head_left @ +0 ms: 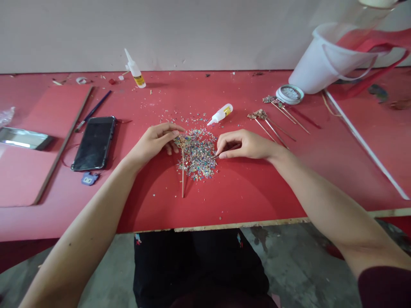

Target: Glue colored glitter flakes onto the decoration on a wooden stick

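My left hand (160, 139) grips the ornate head of a gold hairpin (183, 171) between thumb and fingers. The hairpin's long shaft points toward me over the red table, and its head is set with colourful bits, partly covered by my fingers. A loose pile of small, shiny, multicoloured flakes (201, 156) spreads between my hands. At the pile's right edge, my right hand (244, 144) is closed around slim tweezers (214, 157). Their tip touches or hovers just over the flakes; I cannot tell which. Most of the tweezers is hidden in my fingers.
A glue bottle (221, 114) lies behind the pile; another glue bottle (136, 70) stands further back. More hairpins (269, 124) lie right, near a round white lid (290, 94) and a white bucket (316, 60). Left are a phone (94, 143), a brush (94, 109) and a board (35, 171).
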The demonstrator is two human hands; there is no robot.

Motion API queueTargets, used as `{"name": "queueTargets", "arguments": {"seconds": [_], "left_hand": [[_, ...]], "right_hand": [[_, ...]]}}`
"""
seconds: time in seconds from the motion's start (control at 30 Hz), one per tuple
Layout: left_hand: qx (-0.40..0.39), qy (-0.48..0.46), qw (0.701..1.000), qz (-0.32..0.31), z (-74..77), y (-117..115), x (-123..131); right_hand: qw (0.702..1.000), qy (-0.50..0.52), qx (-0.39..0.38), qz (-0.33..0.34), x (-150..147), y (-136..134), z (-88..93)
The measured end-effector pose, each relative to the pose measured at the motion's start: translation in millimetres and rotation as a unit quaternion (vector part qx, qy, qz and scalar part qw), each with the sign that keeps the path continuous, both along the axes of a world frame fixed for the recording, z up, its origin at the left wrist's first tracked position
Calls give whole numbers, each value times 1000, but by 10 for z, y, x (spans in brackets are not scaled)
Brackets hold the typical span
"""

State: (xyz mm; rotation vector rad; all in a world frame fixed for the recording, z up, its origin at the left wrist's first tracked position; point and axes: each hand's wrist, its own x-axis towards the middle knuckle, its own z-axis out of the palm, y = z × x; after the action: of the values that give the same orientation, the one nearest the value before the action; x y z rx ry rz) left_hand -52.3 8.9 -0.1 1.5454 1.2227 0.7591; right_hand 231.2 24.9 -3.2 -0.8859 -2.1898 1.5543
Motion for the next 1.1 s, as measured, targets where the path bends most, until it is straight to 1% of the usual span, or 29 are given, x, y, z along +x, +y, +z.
{"name": "queueTargets", "arguments": {"seconds": [0.23, 0.37, 0.5, 0.6, 0.83, 1.1], "left_hand": [[5, -1, 1000, 1, -26, 9, -11], [3, -11, 1000, 1, -29, 7, -12], [2, -21, 1000, 5, -32, 4, -15], [5, -23, 1000, 7, -31, 1, -16], [2, -41, 999, 7, -29, 0, -10], [2, -39, 999, 8, -46, 15, -17]], "right_hand": [[999, -2, 11, -32, -49, -30, -14], [998, 13, 50, -47, -87, -52, -53], [991, 36, 110, -61, -119, -83, -103], [987, 51, 140, -55, -135, -105, -122], [984, 49, 170, -21, -142, -117, -132], [982, 46, 184, -1, -135, -114, -143]]}}
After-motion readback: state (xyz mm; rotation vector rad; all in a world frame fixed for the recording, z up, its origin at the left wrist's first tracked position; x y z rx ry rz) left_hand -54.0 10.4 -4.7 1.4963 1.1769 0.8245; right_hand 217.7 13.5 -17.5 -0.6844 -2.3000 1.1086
